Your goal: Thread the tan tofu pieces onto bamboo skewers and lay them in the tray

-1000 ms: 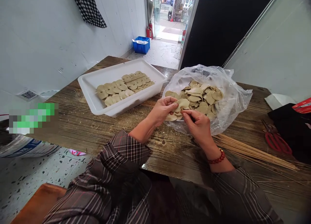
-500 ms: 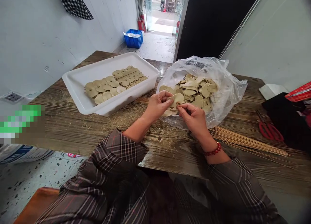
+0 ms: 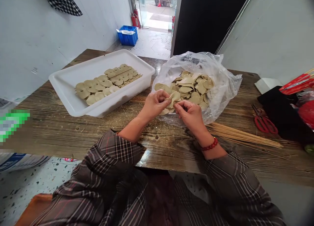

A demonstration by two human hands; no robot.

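My left hand (image 3: 157,103) pinches a thin beige slice (image 3: 175,96) between thumb and fingers. Close beside it, my right hand (image 3: 190,114) is closed at the slice's lower right edge; what its fingertips grip is too small to make out. Both hands are over the near edge of a clear plastic bag (image 3: 224,88) holding a heap of beige slices (image 3: 187,85). To the left, a white tray (image 3: 66,85) contains rows of slices on thin sticks (image 3: 98,85). A bundle of thin wooden sticks (image 3: 245,134) lies right of my right hand.
On the wooden table's (image 3: 110,134) right side are red-handled scissors (image 3: 265,123), a black box (image 3: 282,118) and red packets (image 3: 298,83). A blue crate (image 3: 129,38) stands on the floor beyond, near fire extinguishers (image 3: 134,20) and a doorway.
The whole view has shifted, so things appear further left and slightly higher. The slice between my hands looks more folded, and my right fingertips are closer to my left ones.
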